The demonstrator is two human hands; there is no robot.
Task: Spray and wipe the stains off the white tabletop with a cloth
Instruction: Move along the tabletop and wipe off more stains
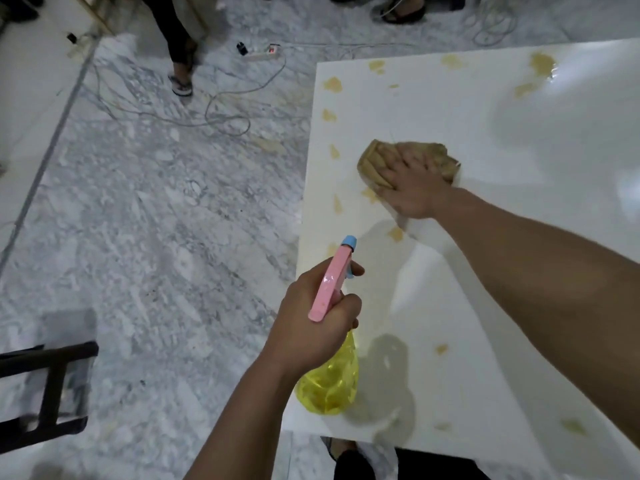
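Note:
The white tabletop [485, 289] fills the right side and carries several yellowish-brown stains, such as the stain [542, 64] at the far edge and others along the left edge. My right hand [412, 188] lies flat on a crumpled tan cloth [377, 161], pressing it onto the table near the left edge. My left hand [318, 320] grips a spray bottle [330, 382] with a yellow body, a pink trigger head and a blue nozzle, held above the table's near left corner and pointing away from me.
Grey marble floor lies left of the table, crossed by loose cables and a power strip [261, 53]. A dark stool frame [48, 393] stands at the lower left. A person's legs [176, 39] stand at the top, and another foot [403, 10] shows further right.

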